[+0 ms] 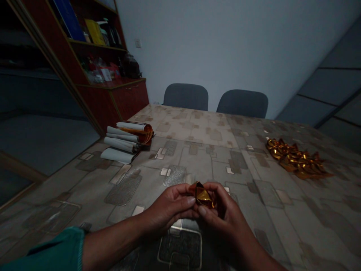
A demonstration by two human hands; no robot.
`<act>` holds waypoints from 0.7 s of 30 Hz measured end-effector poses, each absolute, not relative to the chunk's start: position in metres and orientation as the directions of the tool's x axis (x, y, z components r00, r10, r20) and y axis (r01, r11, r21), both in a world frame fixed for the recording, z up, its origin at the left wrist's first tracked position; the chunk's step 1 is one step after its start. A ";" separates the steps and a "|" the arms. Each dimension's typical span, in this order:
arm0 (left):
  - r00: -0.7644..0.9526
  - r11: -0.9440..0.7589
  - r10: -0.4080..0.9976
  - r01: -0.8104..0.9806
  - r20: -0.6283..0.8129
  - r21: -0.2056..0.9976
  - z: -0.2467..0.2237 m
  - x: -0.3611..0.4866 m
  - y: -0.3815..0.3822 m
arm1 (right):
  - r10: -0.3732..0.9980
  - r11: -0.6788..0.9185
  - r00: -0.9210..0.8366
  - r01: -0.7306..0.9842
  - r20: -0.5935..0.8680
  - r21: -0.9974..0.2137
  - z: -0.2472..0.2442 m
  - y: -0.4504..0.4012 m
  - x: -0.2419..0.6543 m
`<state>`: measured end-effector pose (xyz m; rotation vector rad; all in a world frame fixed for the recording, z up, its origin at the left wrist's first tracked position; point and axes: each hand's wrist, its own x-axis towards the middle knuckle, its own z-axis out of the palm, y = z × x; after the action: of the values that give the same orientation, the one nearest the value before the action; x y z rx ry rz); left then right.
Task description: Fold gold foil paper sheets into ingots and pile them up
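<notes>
Above the near side of the table, both hands hold one small folded gold foil paper ingot (pixel 203 195). My left hand (pixel 176 203) grips its left end, the thumb pressed against the front. Around its right end curls my right hand (pixel 222 209), with the thumb at the lower edge. The ingot's underside and back are hidden by the fingers. On the right of the table lies a cluster of several similar gold foil ingots (pixel 299 158). To the left are several curled sheets of foil paper (pixel 121 145), pale on one side and gold on the other.
A patterned cloth (pixel 197 150) covers the table (pixel 242 130). Behind its far edge stand two grey chairs (pixel 186 96). A reddish wooden cabinet (pixel 126 98) with items on its shelves is at the far left, against a pale wall (pixel 225 45).
</notes>
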<state>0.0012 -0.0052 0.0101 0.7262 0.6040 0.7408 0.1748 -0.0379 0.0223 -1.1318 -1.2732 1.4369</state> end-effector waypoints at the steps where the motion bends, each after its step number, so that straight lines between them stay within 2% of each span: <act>1: 0.592 0.513 0.774 -0.375 -0.226 0.772 0.009 0.001 -0.005 | 0.979 -0.074 -0.194 -0.048 -0.064 -0.996 0.023 -0.038 0.175; 5: 0.591 0.437 0.792 -0.372 -0.154 0.818 0.005 0.001 -0.004 | 0.977 -0.030 -0.214 -0.040 -0.021 -0.999 0.026 -0.037 0.175; 9: 0.577 0.342 0.813 -0.372 -0.074 0.863 0.003 -0.001 -0.002 | 0.974 0.022 -0.227 0.075 0.005 -0.997 0.029 -0.038 0.177; 12: 0.590 0.397 0.800 -0.382 -0.110 0.835 0.003 -0.002 -0.002 | 0.974 0.015 -0.226 0.099 -0.008 -0.995 0.030 -0.039 0.177; 18: 0.672 0.516 0.730 -0.417 -0.129 0.749 0.009 -0.004 0.000 | 0.949 -0.096 -0.312 -0.157 -0.043 -0.983 0.021 -0.040 0.178; 21: 0.727 0.584 0.665 -0.363 -0.172 0.727 0.011 -0.005 0.000 | 0.960 -0.083 -0.275 -0.076 -0.059 -0.994 0.024 -0.040 0.181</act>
<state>-0.0053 0.0004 0.0110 0.7247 0.4589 0.6246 0.1812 -0.0405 0.0238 -1.0535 -1.3064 1.5042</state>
